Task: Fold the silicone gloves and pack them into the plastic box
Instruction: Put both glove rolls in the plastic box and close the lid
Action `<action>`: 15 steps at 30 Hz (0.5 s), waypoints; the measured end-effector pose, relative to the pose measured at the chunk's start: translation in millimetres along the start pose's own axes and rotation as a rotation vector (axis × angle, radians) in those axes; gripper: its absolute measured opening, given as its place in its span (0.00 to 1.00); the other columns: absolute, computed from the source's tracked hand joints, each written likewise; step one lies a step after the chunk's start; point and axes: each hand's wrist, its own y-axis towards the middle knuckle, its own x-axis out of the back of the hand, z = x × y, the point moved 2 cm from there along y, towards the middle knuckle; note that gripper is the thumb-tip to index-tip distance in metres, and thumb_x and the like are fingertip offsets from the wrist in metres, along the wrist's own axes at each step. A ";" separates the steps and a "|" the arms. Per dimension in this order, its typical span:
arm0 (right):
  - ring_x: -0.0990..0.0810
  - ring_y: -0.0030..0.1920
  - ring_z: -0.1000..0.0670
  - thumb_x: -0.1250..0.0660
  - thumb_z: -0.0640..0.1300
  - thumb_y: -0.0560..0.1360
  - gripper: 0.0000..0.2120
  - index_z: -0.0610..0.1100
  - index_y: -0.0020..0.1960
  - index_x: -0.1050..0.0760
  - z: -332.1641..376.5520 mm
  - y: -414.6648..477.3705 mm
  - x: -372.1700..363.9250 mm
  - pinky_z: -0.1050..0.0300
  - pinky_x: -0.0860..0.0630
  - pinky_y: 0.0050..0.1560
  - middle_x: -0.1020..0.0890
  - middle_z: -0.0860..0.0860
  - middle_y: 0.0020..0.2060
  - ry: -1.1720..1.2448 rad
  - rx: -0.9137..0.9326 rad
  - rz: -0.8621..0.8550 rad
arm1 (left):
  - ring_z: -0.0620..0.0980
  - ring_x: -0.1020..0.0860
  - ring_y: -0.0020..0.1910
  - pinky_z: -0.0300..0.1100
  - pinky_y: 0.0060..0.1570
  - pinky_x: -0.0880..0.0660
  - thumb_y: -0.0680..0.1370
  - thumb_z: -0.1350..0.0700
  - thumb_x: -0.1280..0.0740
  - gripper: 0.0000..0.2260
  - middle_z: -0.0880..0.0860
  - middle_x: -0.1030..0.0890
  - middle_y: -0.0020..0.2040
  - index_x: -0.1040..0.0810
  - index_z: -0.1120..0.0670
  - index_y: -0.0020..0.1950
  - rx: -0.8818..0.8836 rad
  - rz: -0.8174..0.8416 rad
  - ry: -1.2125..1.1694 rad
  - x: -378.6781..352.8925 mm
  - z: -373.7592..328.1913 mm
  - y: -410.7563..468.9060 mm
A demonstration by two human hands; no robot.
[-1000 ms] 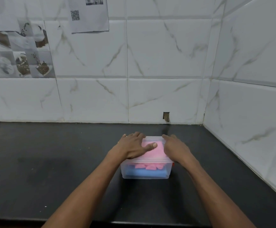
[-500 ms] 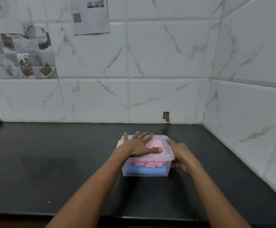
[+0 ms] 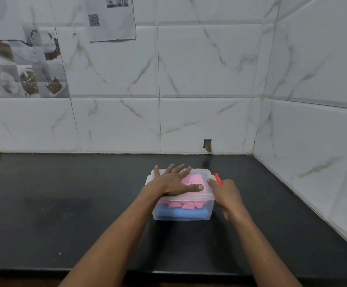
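Lid on, hands at the box, centre of the frame.
The left hand (image 3: 174,182) lies flat, fingers spread wide, on the lid (image 3: 197,196) of the plastic box (image 3: 181,213) on the black counter (image 3: 64,204); pink glove (image 3: 186,205) over blue glove (image 3: 180,213) inside. The right hand (image 3: 226,193) pinches the red latch (image 3: 217,179) at the box's right edge.

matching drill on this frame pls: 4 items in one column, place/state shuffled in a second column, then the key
Items
1. left hand
2. right hand
3. pink glove
4. blue glove

Place/state
A. bottom layer inside the plastic box
B. flat on the lid, fingers spread
C. at the box's right side by the orange latch
D. upper layer inside the box

Pairs: 1-B, 2-C, 3-D, 4-A
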 end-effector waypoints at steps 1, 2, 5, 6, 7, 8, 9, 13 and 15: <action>0.22 0.38 0.50 0.37 0.49 0.79 0.12 0.39 0.48 0.28 0.8 -0.1 -1.5 0.58 0.27 0.34 0.22 0.45 0.41 -0.023 0.007 0.002 | 0.50 0.59 0.80 0.69 0.70 0.67 0.71 0.24 0.50 0.41 0.44 0.55 0.81 0.55 0.40 0.79 -0.001 0.002 0.002 0.0 0.0 0.0; 0.22 0.38 0.50 0.39 0.49 0.80 0.12 0.39 0.48 0.29 2.8 -0.5 -2.1 0.58 0.28 0.34 0.23 0.45 0.41 -0.058 0.027 -0.002 | 0.51 0.59 0.80 0.69 0.70 0.67 0.71 0.24 0.50 0.41 0.44 0.55 0.81 0.55 0.40 0.79 -0.001 0.003 0.004 -0.2 0.1 0.5; 0.25 0.36 0.51 0.42 0.48 0.81 0.13 0.39 0.48 0.28 5.8 0.7 -2.8 0.58 0.31 0.31 0.24 0.46 0.39 -0.139 0.057 -0.008 | 0.51 0.60 0.80 0.70 0.70 0.68 0.71 0.24 0.50 0.41 0.44 0.55 0.81 0.56 0.41 0.79 -0.005 0.016 0.013 -0.4 0.6 0.9; 0.26 0.34 0.52 0.43 0.48 0.82 0.13 0.39 0.47 0.28 6.2 0.8 -2.4 0.59 0.33 0.30 0.25 0.46 0.37 -0.164 0.062 -0.006 | 0.51 0.60 0.80 0.70 0.70 0.68 0.71 0.24 0.51 0.41 0.44 0.55 0.81 0.56 0.41 0.79 -0.007 0.021 0.011 -0.7 0.9 1.3; 0.27 0.33 0.52 0.43 0.48 0.82 0.13 0.40 0.46 0.28 6.3 1.1 -2.1 0.59 0.35 0.29 0.26 0.47 0.36 -0.185 0.062 -0.006 | 0.51 0.60 0.80 0.69 0.70 0.68 0.71 0.24 0.51 0.41 0.44 0.55 0.81 0.56 0.41 0.79 -0.009 0.023 0.006 -1.0 1.4 2.4; 0.28 0.33 0.52 0.43 0.48 0.82 0.14 0.41 0.43 0.29 6.6 1.5 -2.2 0.59 0.35 0.28 0.26 0.47 0.35 -0.210 0.067 -0.010 | 0.51 0.60 0.80 0.69 0.70 0.69 0.71 0.24 0.51 0.41 0.44 0.55 0.81 0.56 0.41 0.79 -0.009 0.022 0.002 -1.3 2.0 3.8; 0.27 0.33 0.52 0.44 0.47 0.82 0.15 0.41 0.41 0.30 7.1 2.3 -2.5 0.59 0.36 0.28 0.26 0.47 0.35 -0.246 0.084 -0.018 | 0.50 0.60 0.80 0.69 0.70 0.69 0.71 0.23 0.51 0.41 0.44 0.55 0.81 0.56 0.41 0.79 -0.009 0.018 0.000 -1.4 2.7 5.2; 0.24 0.37 0.49 0.46 0.43 0.82 0.12 0.38 0.46 0.28 14.1 3.3 -3.8 0.57 0.30 0.30 0.23 0.45 0.39 -0.402 0.142 -0.011 | 0.50 0.59 0.80 0.69 0.70 0.69 0.70 0.23 0.51 0.42 0.44 0.54 0.81 0.54 0.40 0.79 -0.010 0.018 0.004 -2.4 3.5 4.6; 0.20 0.47 0.45 0.47 0.41 0.82 0.13 0.36 0.56 0.26 17.4 2.7 -4.6 0.53 0.24 0.43 0.20 0.41 0.50 -0.509 0.168 0.039 | 0.50 0.56 0.80 0.69 0.71 0.66 0.72 0.25 0.48 0.41 0.46 0.51 0.81 0.50 0.43 0.80 -0.006 -0.052 -0.028 1.0 1.7 -0.5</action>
